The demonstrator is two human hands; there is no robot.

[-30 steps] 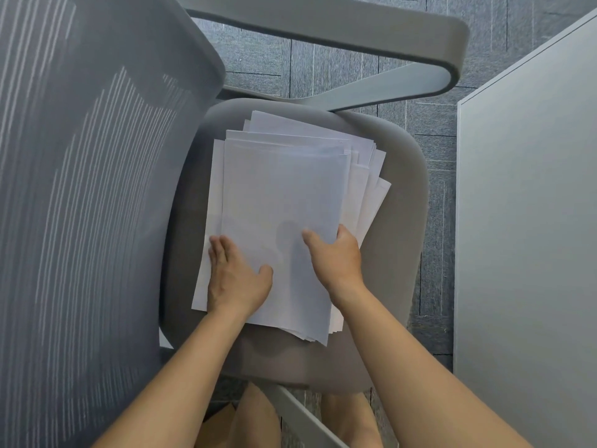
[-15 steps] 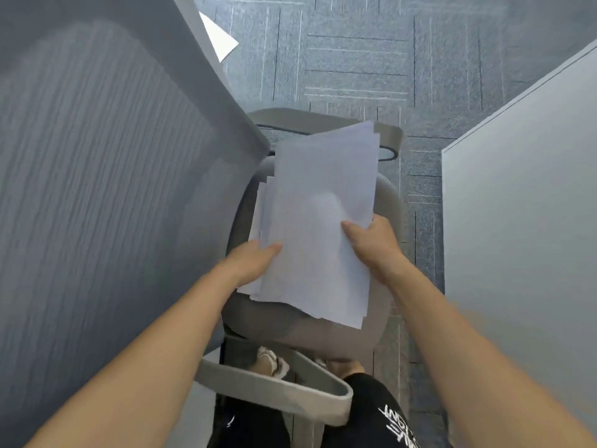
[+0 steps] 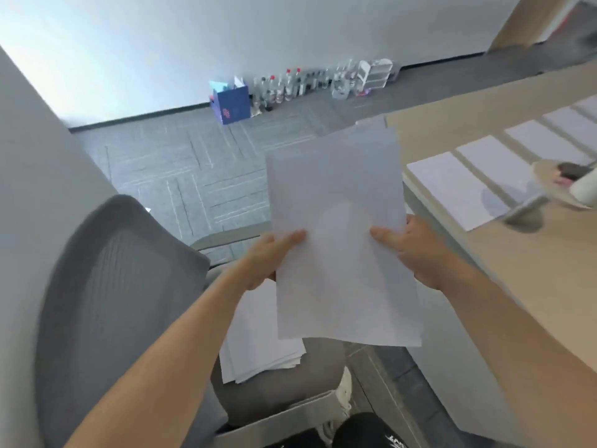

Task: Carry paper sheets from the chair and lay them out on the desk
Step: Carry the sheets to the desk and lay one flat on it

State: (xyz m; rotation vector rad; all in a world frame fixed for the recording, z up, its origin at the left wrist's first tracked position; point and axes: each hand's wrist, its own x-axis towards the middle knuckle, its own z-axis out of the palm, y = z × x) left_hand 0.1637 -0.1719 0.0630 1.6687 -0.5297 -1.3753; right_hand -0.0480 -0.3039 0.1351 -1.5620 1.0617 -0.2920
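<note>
I hold a white paper sheet (image 3: 339, 240) up in the air with both hands. My left hand (image 3: 268, 257) pinches its left edge, thumb on top. My right hand (image 3: 416, 250) pinches its right edge the same way. Below the sheet, a stack of paper (image 3: 258, 344) still lies on the grey chair seat (image 3: 281, 389). The beige desk (image 3: 517, 286) stretches along the right, with several white sheets (image 3: 452, 185) laid in a row on it.
The chair's grey mesh back (image 3: 113, 302) stands at the left and its armrest (image 3: 284, 418) crosses the bottom. A white desk lamp (image 3: 562, 185) stands on the desk. Bottles and a blue box (image 3: 232, 105) line the far wall on the grey carpet.
Both hands have lifted the sheet off the stack on the chair and raised it. My view has swung up and right, bringing the desk into sight.
</note>
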